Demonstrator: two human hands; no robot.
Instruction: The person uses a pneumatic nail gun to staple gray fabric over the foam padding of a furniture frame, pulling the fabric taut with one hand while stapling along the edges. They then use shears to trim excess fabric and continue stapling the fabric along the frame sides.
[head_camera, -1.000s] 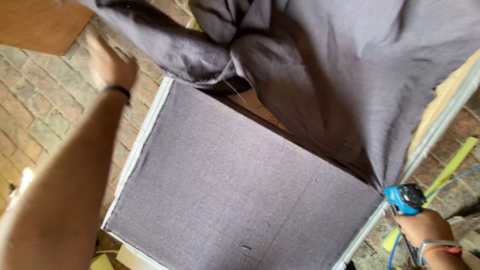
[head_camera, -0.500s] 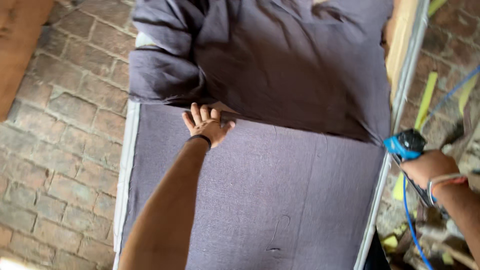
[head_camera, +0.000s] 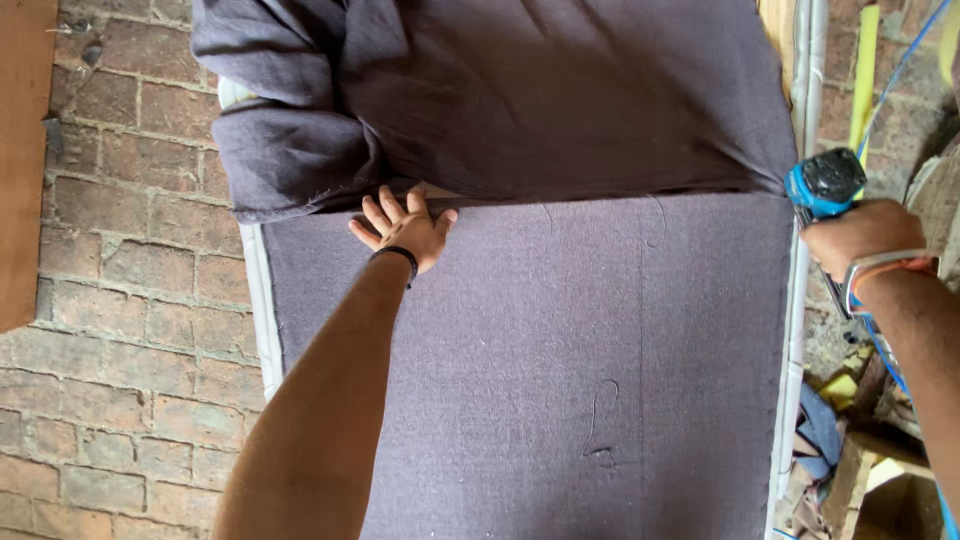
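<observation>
The left hand (head_camera: 405, 228) lies flat on a big grey padded panel (head_camera: 560, 380). Its fingers are spread a little and point up toward 12 o'clock. The fingertips touch the edge of a loose grey cloth (head_camera: 500, 95) that is bunched and folded over the top part of the panel. The left arm comes in long and straight from about 7 o'clock. A thin black band (head_camera: 397, 256) goes round the wrist.

The right hand (head_camera: 858, 238) is at 3 o'clock, at the right edge of the panel. It is closed in a fist around a blue and black tool (head_camera: 824, 185). The top of the tool sits right where the cloth meets the panel's edge. The right wrist has a pale band (head_camera: 872, 265) on it.

The hand covers most of the tool, so I cannot tell what its tip looks like. A blue cord (head_camera: 890, 90) runs up toward 1 o'clock. The panel is cut off at the bottom, and the cloth is cut off at the top. The cloth hides the top of the panel. A brick floor (head_camera: 130, 300) shows at 9 o'clock. At 4 o'clock there is a messy heap of scraps (head_camera: 850, 470), too jumbled to make out.
</observation>
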